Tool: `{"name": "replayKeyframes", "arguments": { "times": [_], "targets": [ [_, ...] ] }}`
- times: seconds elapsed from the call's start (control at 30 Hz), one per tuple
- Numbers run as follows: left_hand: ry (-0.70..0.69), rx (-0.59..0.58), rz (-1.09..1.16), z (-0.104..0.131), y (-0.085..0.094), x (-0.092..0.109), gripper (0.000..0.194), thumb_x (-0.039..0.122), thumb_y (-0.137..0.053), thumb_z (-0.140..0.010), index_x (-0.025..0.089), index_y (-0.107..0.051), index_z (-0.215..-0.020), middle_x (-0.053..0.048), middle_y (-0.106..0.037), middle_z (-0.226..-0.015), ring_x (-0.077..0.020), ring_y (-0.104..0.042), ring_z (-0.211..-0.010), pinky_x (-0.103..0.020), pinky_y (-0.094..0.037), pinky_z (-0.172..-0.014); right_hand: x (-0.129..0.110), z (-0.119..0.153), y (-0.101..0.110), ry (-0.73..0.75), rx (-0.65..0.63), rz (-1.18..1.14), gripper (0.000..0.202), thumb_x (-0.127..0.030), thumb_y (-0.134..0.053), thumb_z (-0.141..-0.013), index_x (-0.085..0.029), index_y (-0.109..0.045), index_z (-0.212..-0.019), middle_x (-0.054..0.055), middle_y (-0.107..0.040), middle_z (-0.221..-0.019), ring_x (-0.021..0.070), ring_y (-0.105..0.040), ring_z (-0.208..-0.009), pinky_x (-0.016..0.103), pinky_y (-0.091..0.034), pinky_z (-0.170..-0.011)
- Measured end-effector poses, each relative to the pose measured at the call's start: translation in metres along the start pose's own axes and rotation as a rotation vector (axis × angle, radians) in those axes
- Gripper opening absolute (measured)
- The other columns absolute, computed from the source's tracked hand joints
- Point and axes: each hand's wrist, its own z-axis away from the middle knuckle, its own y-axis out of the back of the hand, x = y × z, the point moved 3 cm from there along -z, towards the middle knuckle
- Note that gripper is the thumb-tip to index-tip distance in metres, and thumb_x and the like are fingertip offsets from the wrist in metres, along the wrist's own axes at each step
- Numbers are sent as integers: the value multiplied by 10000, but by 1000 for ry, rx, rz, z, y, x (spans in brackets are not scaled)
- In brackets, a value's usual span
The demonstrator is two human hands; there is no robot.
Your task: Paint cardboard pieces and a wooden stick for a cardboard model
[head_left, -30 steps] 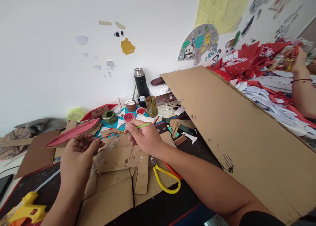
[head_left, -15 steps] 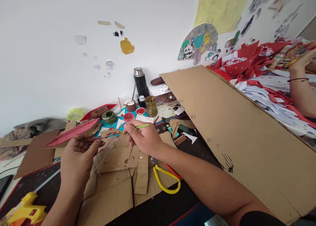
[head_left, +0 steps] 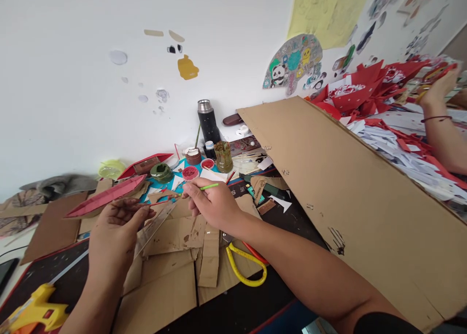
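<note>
Between thumb and fingers, my right hand point(head_left: 209, 202) holds a thin green paintbrush point(head_left: 209, 186), its tip pointing left. My left hand point(head_left: 118, 224) pinches a thin red stick point(head_left: 157, 203), which reaches toward the brush tip between the hands. Whether the two touch is too small to tell. Below the hands lie cardboard pieces point(head_left: 171, 275) with brown stains. Just behind my right hand stands an open pot of red paint point(head_left: 190, 173), beside a jar of green paint point(head_left: 161, 172).
Yellow-handled scissors point(head_left: 246, 270) lie near my right forearm. A yellow glue gun point(head_left: 38, 309) is at the lower left. A large cardboard sheet point(head_left: 350, 188) slants across the right side. Beyond it are red and white papers point(head_left: 394, 149) and another person's arm point(head_left: 445, 134).
The other person's hand at the far right has shifted slightly left and up. My hands and what they hold have barely moved.
</note>
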Motion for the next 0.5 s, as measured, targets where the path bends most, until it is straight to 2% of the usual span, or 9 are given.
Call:
{"name": "replayKeyframes", "arguments": {
  "times": [0.1,0.3,0.5],
  "targets": [
    [-6,5,-13,-2,4,-3,474,333,-954,-574,226,-691,-954,21,-785,-797,-180,-802,-743,-233,-618,-670,0,0,1,-6,15,-28,586,-760,-502,-1098,-218,-698,-989,-19,-676,-725,126,-686,-594,243,-532,-621],
    [-17,-24,7,-3,3,-6,456,347,-968,-601,224,-691,-941,15,-793,-807,-180,-806,-738,-240,-632,-684,-1,1,-2,43,-42,-51,587,-760,-531,-1091,-212,-699,-968,-21,-672,-720,121,-679,-584,239,-518,-611],
    [-3,-27,26,-5,6,-11,469,346,-981,-608,225,-699,-964,22,-792,-819,-166,-808,-755,-213,-627,-694,2,-1,-1,44,-7,-61,587,-767,-533,-1087,-214,-685,-959,-28,-670,-701,120,-673,-570,244,-512,-611]
  ]
}}
